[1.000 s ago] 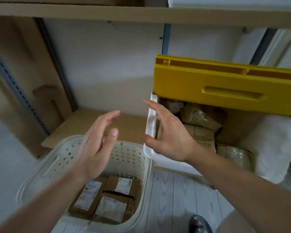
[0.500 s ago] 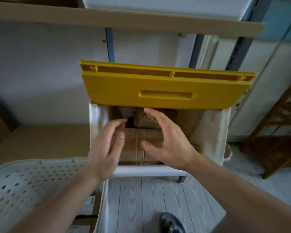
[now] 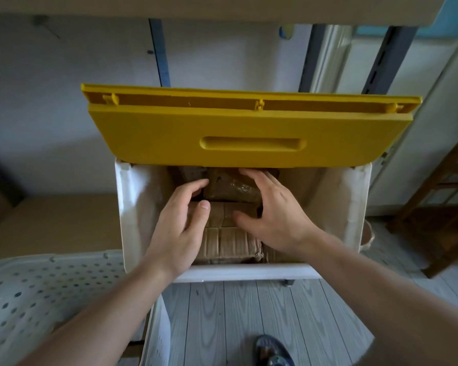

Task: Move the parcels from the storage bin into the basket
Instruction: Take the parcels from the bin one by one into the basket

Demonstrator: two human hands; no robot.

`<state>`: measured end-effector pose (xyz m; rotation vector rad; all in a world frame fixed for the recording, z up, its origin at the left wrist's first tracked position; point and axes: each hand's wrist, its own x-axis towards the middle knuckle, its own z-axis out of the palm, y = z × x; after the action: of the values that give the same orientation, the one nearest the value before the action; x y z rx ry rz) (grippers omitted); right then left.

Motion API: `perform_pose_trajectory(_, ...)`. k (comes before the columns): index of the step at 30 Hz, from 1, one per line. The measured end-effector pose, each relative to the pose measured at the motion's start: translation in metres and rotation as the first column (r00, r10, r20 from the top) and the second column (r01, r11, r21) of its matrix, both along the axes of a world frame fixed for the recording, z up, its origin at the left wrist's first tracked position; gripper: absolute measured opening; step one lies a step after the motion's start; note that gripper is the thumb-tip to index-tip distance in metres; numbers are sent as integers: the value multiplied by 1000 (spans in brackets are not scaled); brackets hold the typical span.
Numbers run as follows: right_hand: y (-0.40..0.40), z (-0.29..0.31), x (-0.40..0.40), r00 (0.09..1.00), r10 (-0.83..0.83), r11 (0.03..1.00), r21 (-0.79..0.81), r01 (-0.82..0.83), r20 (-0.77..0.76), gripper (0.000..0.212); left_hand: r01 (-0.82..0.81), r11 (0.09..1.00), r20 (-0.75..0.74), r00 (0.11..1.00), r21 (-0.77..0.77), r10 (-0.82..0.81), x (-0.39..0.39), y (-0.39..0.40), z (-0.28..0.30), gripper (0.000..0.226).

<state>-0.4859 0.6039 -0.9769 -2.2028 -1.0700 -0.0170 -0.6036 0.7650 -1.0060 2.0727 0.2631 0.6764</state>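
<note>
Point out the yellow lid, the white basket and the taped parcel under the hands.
yellow lid (image 3: pixel 251 128), head view, front face above handle recess.
white basket (image 3: pixel 37 289), head view, perforated wall.
taped parcel (image 3: pixel 228 240), head view, top face.

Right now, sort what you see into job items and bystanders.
Job: storage bin with raised yellow lid; brown parcels inside; perforated white basket; left hand; right hand.
Bystanders: wooden rack; sandal; shelf upright.
</note>
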Motion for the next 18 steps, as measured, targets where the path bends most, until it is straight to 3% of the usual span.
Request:
perform_pose_trajectory(5,8,-16,27,972,-177,984,-25,175,-155,80,-42,999,-87,995,18,44,40,-4,-1,60)
perform_pose_trajectory(10,20,-35,50,828,-288,952,-48,303,-482,85,-136,989,-257,955,64,148,64,-12,-4,60)
perform_pose_trajectory(14,24,-40,53,806,-281,947,-12,322,-521,76,-115,993,-289,950,28,118,67,-18,-1,57)
perform_pose_trajectory(18,19,-32,52,842,-245,922,154,355,-480,66,-92,990,-230,971,-109,65,59,-15,6,50)
